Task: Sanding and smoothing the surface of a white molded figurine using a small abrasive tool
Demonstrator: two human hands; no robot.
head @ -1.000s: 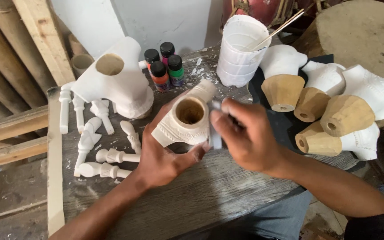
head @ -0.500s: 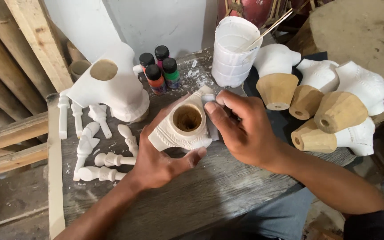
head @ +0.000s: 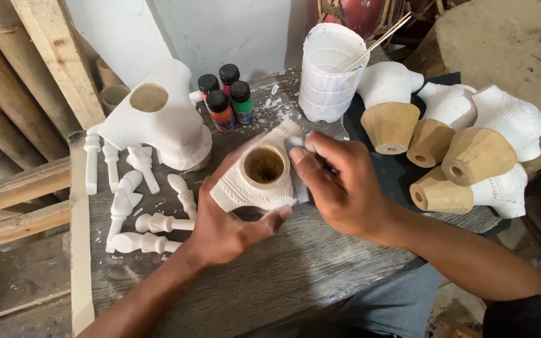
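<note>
My left hand [head: 226, 228] grips a white carved wooden piece [head: 255, 181] with a round hollow in its top, held just above the wooden table [head: 270, 281]. My right hand [head: 339, 188] presses a small grey scrap, perhaps sandpaper [head: 298, 166], against the piece's right side. Both hands meet over the middle of the table.
A larger white carved body [head: 158, 128] and several small white turned parts [head: 139, 200] lie at left. Small paint bottles [head: 223, 97] stand behind. A white ribbed cup with a stick [head: 330, 72] is at the back. Several white-and-bare-wood carved pieces [head: 464, 144] rest on dark cloth at right.
My right hand has slid along the piece's right side, shifting the grey scrap upward. The held piece has turned slightly in my left hand.
</note>
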